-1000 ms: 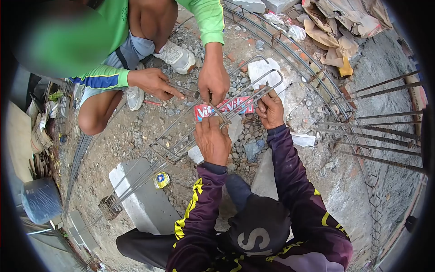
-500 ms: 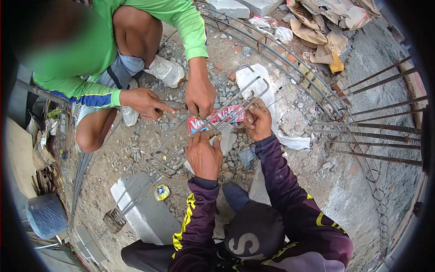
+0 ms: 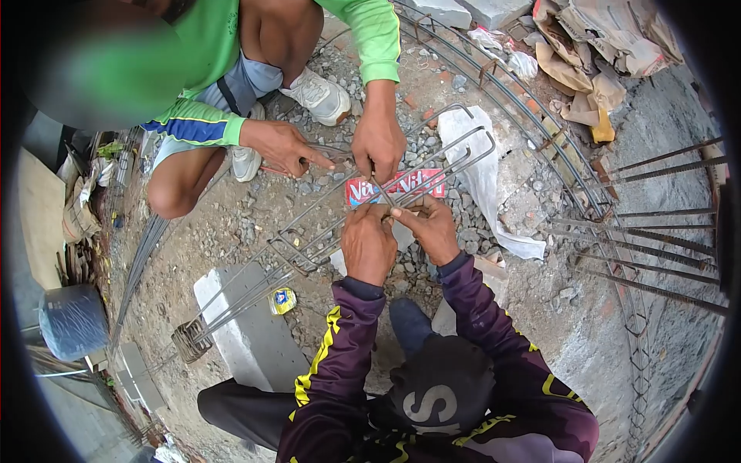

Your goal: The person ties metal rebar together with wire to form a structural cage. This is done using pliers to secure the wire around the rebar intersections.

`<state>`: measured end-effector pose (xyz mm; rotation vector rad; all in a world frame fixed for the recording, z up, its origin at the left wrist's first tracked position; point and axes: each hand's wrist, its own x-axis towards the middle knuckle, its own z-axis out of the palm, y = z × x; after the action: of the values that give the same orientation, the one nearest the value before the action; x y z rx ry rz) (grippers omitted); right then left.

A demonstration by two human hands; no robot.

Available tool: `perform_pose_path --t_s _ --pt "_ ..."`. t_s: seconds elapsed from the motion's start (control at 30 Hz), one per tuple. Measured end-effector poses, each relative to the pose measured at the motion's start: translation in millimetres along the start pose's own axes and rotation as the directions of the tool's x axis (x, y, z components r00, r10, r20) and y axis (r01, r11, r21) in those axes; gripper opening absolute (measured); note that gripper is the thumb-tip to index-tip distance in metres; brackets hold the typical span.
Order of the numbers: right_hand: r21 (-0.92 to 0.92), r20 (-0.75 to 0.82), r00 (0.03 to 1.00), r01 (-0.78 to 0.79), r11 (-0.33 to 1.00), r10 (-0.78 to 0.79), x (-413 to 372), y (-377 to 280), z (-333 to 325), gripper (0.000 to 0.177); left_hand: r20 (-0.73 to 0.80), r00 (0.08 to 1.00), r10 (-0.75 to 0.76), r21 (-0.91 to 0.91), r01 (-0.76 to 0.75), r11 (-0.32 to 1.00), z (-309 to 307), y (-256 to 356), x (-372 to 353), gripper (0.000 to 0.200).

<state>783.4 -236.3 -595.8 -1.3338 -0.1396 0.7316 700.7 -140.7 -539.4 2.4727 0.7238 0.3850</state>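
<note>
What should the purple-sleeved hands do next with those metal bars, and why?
Probably tighten the joint being pinched. The left hand and right hand meet at one spot on the rebar cage, and a co-worker's hand holds the bars beyond. Any tie wire there is too small to see.

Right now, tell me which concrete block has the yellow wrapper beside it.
The grey block at lower left, crossed by the rebar cage; the yellow wrapper lies by its upper edge. Blocks at the top edge have none.

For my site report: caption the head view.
Left hand and right hand grip a rebar cage opposite co-worker's hands.
</note>
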Motion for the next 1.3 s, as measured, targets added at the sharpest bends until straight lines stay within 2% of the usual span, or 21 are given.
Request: perform_pose_path --t_s 0.2,0.3,0.4,0.53,0.63,0.73,0.77,0.83,0.93,0.97,1.07,1.1,1.2,1.23,1.3 --pt "0.025 0.03 0.999 -0.011 1.0 0.011 7 5 -3 0.013 -0.012 0.999 0.051 0.045 -0.05 0.998 -3 0 0 0.024" --pt "0.098 0.035 0.998 0.049 0.994 -0.052 16 25 -4 0.013 0.006 0.995 0.101 0.119 -0.101 0.988 -3 -1 1 0.026" --pt "0.112 0.101 0.992 0.066 0.992 -0.077 17 27 -8 0.017 0.04 0.991 0.129 0.206 -0.134 0.969 -1 -8 5 0.026" --pt "0.121 0.098 0.986 0.122 0.985 -0.134 16 27 -8 0.015 0.053 0.988 0.148 0.26 -0.157 0.953 -3 -6 9 0.024" --pt "0.066 0.146 0.98 0.13 0.989 -0.138 16 24 -12 0.018 0.109 0.994 0.014 0.203 -0.036 0.979 5 -10 6 0.023" --pt "0.029 0.141 0.981 0.132 0.991 -0.135 13 21 -15 0.017 0.107 0.994 -0.005 0.017 0.004 1.0 2 -18 9 0.019" --pt "0.025 0.143 0.982 0.119 0.993 -0.121 13 23 -16 0.017 0.109 0.993 -0.051 -0.065 0.058 0.996 2 -19 9 0.017" --pt "0.014 0.143 0.98 0.14 0.99 -0.141 14 24 -15 0.016 0.124 0.983 -0.137 -0.224 0.162 0.961 0 -22 13 0.015" --pt "-0.014 0.089 0.98 0.18 0.984 -0.178 13 21 -11 0.013 0.286 0.903 -0.32 -0.291 0.4 0.869 4 -31 24 0.018" --pt "-0.055 0.084 0.984 0.162 0.985 -0.157 12 18 -15 0.016 0.299 0.904 -0.307 -0.415 0.413 0.811 13 -41 23 0.022" --pt "-0.168 0.076 0.994 0.085 0.982 -0.073 1 14 -25 0.028 0.421 0.828 -0.372 -0.386 0.534 0.753 6 -40 27 0.025" --pt "-0.044 0.05 0.983 0.179 0.983 -0.177 -2 19 -24 0.036 0.427 0.837 -0.343 -0.437 0.523 0.732 6 -37 27 0.024" --pt "0.298 0.123 0.992 -0.001 0.955 -0.038 -32 -4 -39 0.051 0.45 0.835 -0.316 -0.466 0.522 0.715 5 -38 27 0.024" --pt "0.115 0.175 0.984 -0.003 0.993 -0.018 -42 -11 -39 0.065 0.448 0.834 -0.323 -0.47 0.527 0.708 5 -37 27 0.024" --pt "0.073 0.364 0.931 0.005 0.997 -0.031 -60 -18 -40 0.063 0.447 0.831 -0.331 -0.48 0.535 0.696 2 -34 28 0.024"
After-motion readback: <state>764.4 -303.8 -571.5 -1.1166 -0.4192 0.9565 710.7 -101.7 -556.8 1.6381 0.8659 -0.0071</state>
